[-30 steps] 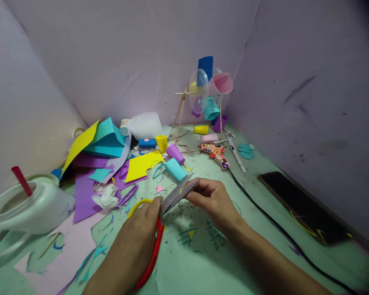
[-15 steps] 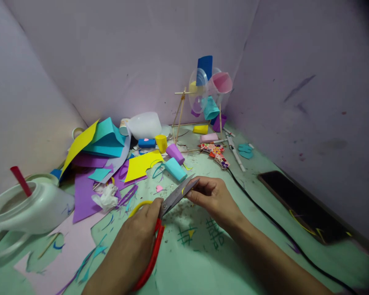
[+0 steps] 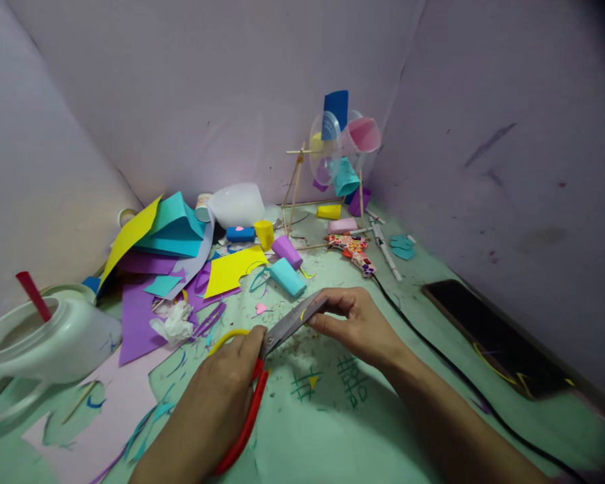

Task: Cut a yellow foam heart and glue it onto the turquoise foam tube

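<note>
My left hand (image 3: 216,393) is closed around scissors (image 3: 287,329) with one red and one yellow handle. Their blades point up and right, nearly together. A thin yellow paper strip (image 3: 304,313) shows against the blade. At the blade tips my right hand (image 3: 350,323) is closed in a pinch; what its fingertips hold is hidden. Just beyond the tips lies a light-blue paper cup (image 3: 287,278), with a purple paper cup (image 3: 287,251) behind it. A small pink heart (image 3: 261,308) rests left of the blades, and a yellow triangle scrap (image 3: 313,382) lies below them.
Coloured paper sheets (image 3: 148,316) and cuttings cover the left side, near a white jug (image 3: 75,343). At the back stands a stick frame (image 3: 296,188) with a plastic-disc wheel bearing paper cups. A patterned glue gun (image 3: 353,252) with a black cable and a phone (image 3: 499,343) lie right.
The scissor blades have closed from slightly apart to nearly together. Both hands have otherwise stayed in almost the same place.
</note>
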{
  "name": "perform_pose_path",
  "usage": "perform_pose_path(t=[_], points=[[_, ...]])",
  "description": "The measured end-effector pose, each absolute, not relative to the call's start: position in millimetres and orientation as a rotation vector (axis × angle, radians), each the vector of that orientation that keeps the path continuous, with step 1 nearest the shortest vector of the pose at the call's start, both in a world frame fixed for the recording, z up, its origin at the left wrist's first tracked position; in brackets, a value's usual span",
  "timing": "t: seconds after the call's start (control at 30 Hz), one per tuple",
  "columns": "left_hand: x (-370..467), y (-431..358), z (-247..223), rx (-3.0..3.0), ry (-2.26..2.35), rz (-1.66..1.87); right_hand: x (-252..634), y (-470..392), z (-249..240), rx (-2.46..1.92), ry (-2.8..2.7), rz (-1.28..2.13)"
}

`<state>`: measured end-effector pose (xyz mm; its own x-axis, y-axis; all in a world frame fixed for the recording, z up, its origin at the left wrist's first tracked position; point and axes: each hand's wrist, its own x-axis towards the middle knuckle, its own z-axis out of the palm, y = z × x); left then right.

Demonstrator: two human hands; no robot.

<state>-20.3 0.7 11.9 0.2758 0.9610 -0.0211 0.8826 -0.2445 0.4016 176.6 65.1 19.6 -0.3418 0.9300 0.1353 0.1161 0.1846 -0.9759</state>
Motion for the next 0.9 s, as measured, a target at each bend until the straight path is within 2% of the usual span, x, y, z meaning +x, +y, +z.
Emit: perform_pose_path(t=[0.4, 0.9], points=[[-21.8, 1.5, 12.2, 2.204, 1.682, 0.372, 177.6, 67.5, 10.7, -0.937, -1.419, 1.481], [-21.0, -0.2, 14.3, 2.137, 1.675, 0.444, 177.4, 67.1, 13.8, -0.977, -1.384, 1.482]])
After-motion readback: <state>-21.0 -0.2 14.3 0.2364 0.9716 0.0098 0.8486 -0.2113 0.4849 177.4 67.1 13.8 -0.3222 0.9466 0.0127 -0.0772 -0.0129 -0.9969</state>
